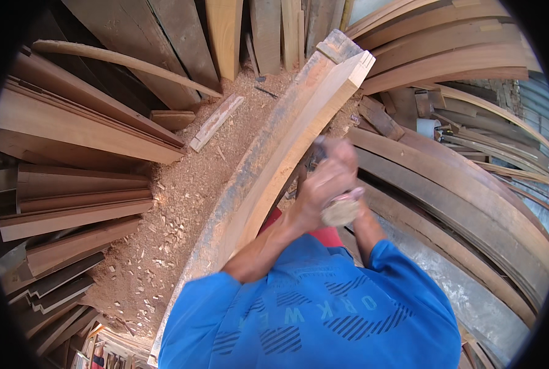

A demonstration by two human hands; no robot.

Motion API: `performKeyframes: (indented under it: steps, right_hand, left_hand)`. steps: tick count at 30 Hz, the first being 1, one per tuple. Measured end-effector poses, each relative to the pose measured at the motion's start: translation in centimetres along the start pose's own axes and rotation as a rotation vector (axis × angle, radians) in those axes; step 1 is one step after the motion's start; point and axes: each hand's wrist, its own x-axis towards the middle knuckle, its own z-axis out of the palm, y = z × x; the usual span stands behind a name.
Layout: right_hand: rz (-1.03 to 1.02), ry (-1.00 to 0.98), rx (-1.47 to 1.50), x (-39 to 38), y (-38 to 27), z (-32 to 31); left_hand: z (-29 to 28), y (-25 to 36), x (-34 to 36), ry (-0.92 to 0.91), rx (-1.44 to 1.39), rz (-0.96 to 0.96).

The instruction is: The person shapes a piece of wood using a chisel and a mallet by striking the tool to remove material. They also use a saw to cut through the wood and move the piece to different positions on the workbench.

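Note:
Both my hands are closed together around a wooden-handled tool, at the right side of a long pale plank (296,138). My left hand (316,192) wraps the near part, and my right hand (343,157) is blurred just beyond it. The tool's round, pale wooden end (341,211) points up toward me. A dark part of it shows past my fingers, too blurred to name. The plank lies along a worn, stained beam (240,178) and slants away to the upper right. At its far end sits a small wooden block (338,45).
Wood chips and sawdust (164,227) cover the ground left of the beam, with a loose offcut (216,122) on them. Boards (71,129) stand stacked along the left. Curved timbers (447,172) lie close on my right, and more planks (440,52) are piled behind.

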Motion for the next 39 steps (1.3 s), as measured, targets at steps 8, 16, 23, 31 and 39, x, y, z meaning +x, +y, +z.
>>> performKeyframes:
  steps: [8, 16, 23, 31, 39]
  right_hand:
    - [0.148, -0.039, -0.453, -0.5, 0.5, 2.5]
    - [0.138, -0.137, -0.325, 3.2, 0.4, -1.8]
    - [0.052, -0.033, -0.516, 4.3, 4.9, -0.7]
    - [0.227, -0.212, -0.214, 3.1, 1.2, -1.1]
    - [0.277, 0.004, -0.401, 6.6, 2.8, 0.2]
  left_hand:
    - [-1.1, -2.7, -1.1, 0.009, -0.058, -0.020]
    - [1.0, -1.6, 2.8, -0.004, 0.011, 0.010]
    - [1.8, -5.9, 3.5, -0.010, -0.069, 0.082]
    - [1.3, -2.2, 2.2, 0.050, -0.009, -0.084]
    - [0.8, -6.1, 4.0, 0.085, -0.090, 0.042]
